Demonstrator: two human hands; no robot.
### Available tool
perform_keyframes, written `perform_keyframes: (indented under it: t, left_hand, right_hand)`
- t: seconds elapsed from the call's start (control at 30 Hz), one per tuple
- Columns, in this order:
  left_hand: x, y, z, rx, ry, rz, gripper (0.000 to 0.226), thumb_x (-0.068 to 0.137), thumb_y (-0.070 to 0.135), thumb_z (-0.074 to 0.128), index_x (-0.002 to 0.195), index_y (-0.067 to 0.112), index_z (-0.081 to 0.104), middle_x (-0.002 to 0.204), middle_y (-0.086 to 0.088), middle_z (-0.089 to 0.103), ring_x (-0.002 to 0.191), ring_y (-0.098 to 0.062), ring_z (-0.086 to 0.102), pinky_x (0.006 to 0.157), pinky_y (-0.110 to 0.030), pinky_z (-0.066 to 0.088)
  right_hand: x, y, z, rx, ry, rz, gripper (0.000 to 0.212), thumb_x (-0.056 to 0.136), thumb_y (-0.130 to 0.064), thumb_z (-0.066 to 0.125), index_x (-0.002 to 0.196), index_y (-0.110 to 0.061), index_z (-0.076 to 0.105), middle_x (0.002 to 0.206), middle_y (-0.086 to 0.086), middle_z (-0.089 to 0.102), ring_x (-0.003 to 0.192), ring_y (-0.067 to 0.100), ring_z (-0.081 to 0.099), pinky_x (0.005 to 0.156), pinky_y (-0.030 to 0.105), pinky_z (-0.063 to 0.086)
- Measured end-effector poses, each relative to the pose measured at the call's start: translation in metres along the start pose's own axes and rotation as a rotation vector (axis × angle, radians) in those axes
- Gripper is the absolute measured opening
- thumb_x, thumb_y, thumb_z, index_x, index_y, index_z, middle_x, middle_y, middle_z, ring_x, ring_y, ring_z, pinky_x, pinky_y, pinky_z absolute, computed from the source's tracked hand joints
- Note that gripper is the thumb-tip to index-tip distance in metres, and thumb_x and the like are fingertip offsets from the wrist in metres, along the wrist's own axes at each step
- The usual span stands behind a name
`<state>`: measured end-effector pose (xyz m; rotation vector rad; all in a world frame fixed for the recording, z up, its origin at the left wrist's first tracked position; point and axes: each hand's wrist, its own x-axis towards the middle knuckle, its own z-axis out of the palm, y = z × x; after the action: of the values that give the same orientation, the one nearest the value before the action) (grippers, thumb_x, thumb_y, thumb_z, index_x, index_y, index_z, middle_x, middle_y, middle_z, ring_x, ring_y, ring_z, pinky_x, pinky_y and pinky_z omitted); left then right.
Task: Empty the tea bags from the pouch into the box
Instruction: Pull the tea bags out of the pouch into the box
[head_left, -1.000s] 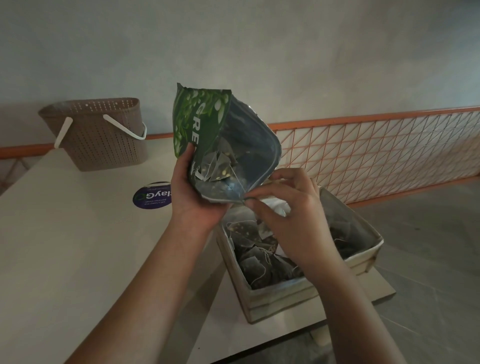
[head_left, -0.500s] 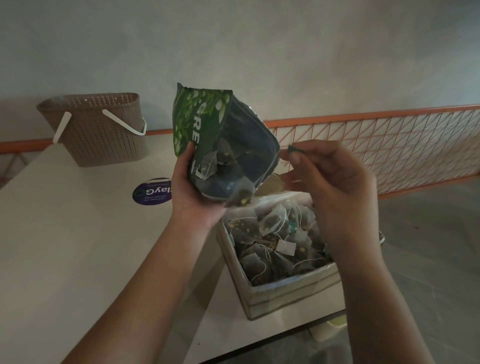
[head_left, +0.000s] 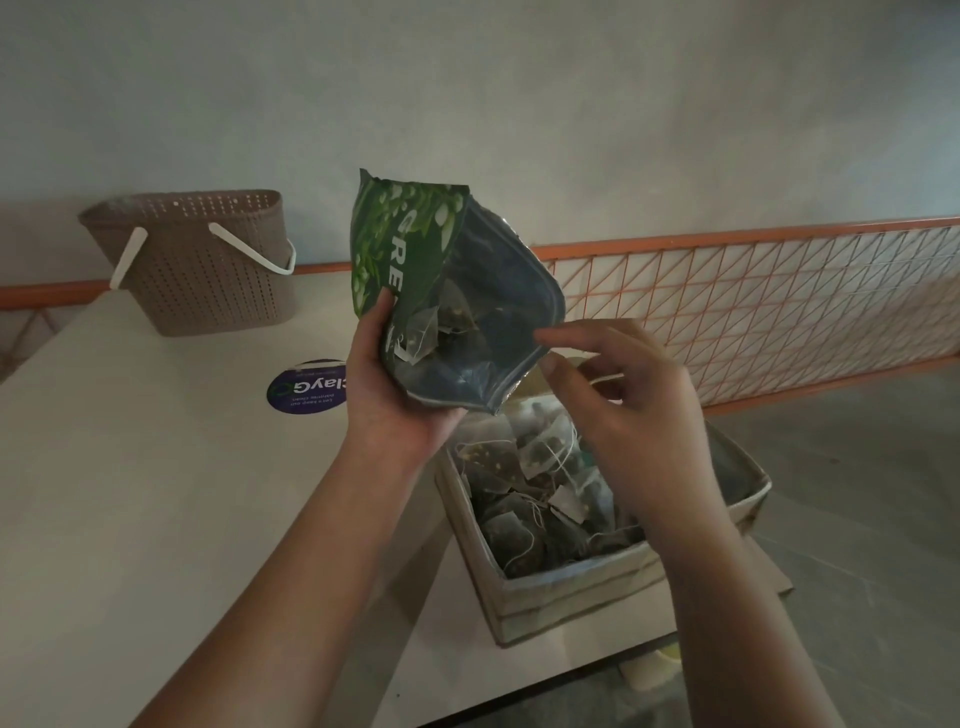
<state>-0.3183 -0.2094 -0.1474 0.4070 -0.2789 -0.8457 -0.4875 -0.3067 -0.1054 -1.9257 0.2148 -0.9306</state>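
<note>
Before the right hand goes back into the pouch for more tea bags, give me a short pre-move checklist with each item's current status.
1. Pouch held firmly by the left hand, gripping its lower left edge: ok.
2. Pouch mouth open and facing the right hand: ok.
3. Tea bags left in the pouch: ok, a few show inside.
4. Right hand free to reach in: ok, fingers loosely spread, nothing visibly held.
5. Box below the pouch mouth to catch drops: ok.
6. Room left in the box: cannot tell; the right hand hides part of it.
</note>
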Motion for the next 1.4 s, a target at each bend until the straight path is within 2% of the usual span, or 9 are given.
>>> perform_keyframes:
  t: [0.2, 0.3, 0.43, 0.53, 0.67, 0.9, 1.17, 1.3, 1.4]
  left_hand:
    - [-0.004, 0.005, 0.004, -0.007, 0.042, 0.009, 0.059, 0.096, 0.053, 0.054, 0.147, 0.025, 0.053, 0.151, -0.007, 0.053, 0.140, -0.032, 0.048, 0.118, -0.051, 0.033]
    - [-0.006, 0.009, 0.005, -0.011, 0.037, -0.037, 0.062, 0.093, 0.052, 0.059, 0.148, 0.024, 0.052, 0.156, -0.008, 0.047, 0.144, -0.033, 0.043, 0.121, -0.049, 0.029]
    - [-0.013, 0.009, 0.012, 0.007, 0.023, -0.036, 0.060, 0.091, 0.049, 0.063, 0.142, 0.018, 0.059, 0.150, -0.012, 0.053, 0.140, -0.034, 0.048, 0.117, -0.050, 0.036]
    - [-0.017, 0.011, 0.025, 0.077, -0.028, -0.013, 0.057, 0.094, 0.048, 0.058, 0.140, 0.014, 0.060, 0.156, -0.011, 0.046, 0.143, -0.031, 0.044, 0.115, -0.049, 0.037]
    - [-0.014, 0.024, 0.036, 0.164, -0.149, 0.054, 0.082, 0.091, 0.042, 0.063, 0.160, 0.017, 0.027, 0.166, -0.005, 0.023, 0.151, -0.020, 0.017, 0.126, -0.041, 0.012]
    - [-0.011, 0.020, 0.033, 0.147, -0.110, -0.056, 0.085, 0.077, 0.040, 0.078, 0.152, 0.017, 0.046, 0.162, -0.009, 0.036, 0.150, -0.031, 0.032, 0.122, -0.048, 0.025]
    - [-0.012, 0.013, 0.036, 0.098, -0.064, -0.083, 0.067, 0.089, 0.044, 0.062, 0.149, 0.015, 0.050, 0.154, -0.013, 0.047, 0.141, -0.034, 0.045, 0.114, -0.052, 0.038]
    - [-0.015, 0.011, 0.031, 0.077, 0.036, -0.083, 0.066, 0.086, 0.050, 0.061, 0.143, 0.016, 0.058, 0.149, -0.014, 0.054, 0.140, -0.034, 0.048, 0.115, -0.050, 0.038]
    - [-0.017, 0.009, 0.033, 0.078, 0.088, -0.081, 0.065, 0.090, 0.055, 0.056, 0.141, 0.016, 0.059, 0.147, -0.014, 0.055, 0.137, -0.033, 0.050, 0.108, -0.046, 0.045]
  right_hand:
    - [0.006, 0.011, 0.009, -0.026, 0.127, 0.030, 0.016, 0.087, -0.018, 0.070, 0.101, -0.026, 0.067, 0.104, -0.008, 0.060, 0.081, 0.005, 0.062, 0.066, 0.011, 0.047]
    - [0.011, 0.015, 0.013, 0.011, 0.175, 0.118, 0.036, 0.084, -0.032, 0.073, 0.114, -0.028, 0.054, 0.109, -0.006, 0.058, 0.083, 0.001, 0.061, 0.065, 0.009, 0.048]
    - [0.022, 0.012, 0.020, -0.065, 0.100, 0.009, 0.052, 0.089, -0.039, 0.065, 0.138, -0.028, 0.051, 0.108, -0.005, 0.056, 0.089, 0.004, 0.060, 0.069, 0.007, 0.047]
    - [0.028, 0.007, 0.025, -0.118, 0.183, -0.114, 0.035, 0.095, -0.034, 0.059, 0.127, -0.022, 0.064, 0.095, -0.008, 0.052, 0.082, 0.004, 0.053, 0.065, 0.008, 0.043]
    - [0.023, 0.000, 0.027, -0.075, 0.344, -0.285, 0.026, 0.097, -0.020, 0.058, 0.114, -0.005, 0.070, 0.088, -0.005, 0.048, 0.076, 0.000, 0.046, 0.061, 0.009, 0.039]
    - [0.023, 0.008, 0.030, -0.017, 0.278, -0.107, 0.027, 0.097, -0.024, 0.057, 0.113, -0.006, 0.070, 0.089, -0.004, 0.051, 0.077, 0.003, 0.048, 0.061, 0.007, 0.039]
    - [0.023, 0.011, 0.030, 0.017, 0.247, -0.053, 0.031, 0.098, -0.025, 0.056, 0.127, -0.017, 0.062, 0.102, -0.003, 0.055, 0.087, 0.006, 0.055, 0.067, 0.009, 0.045]
    - [0.016, 0.018, 0.034, 0.063, 0.221, -0.020, 0.021, 0.090, -0.026, 0.067, 0.103, -0.023, 0.051, 0.113, 0.000, 0.052, 0.102, 0.022, 0.059, 0.072, 0.023, 0.054]
    - [0.009, 0.022, 0.041, -0.051, 0.170, -0.027, 0.029, 0.082, -0.024, 0.075, 0.099, -0.024, 0.052, 0.118, -0.005, 0.041, 0.108, 0.006, 0.051, 0.080, 0.029, 0.055]
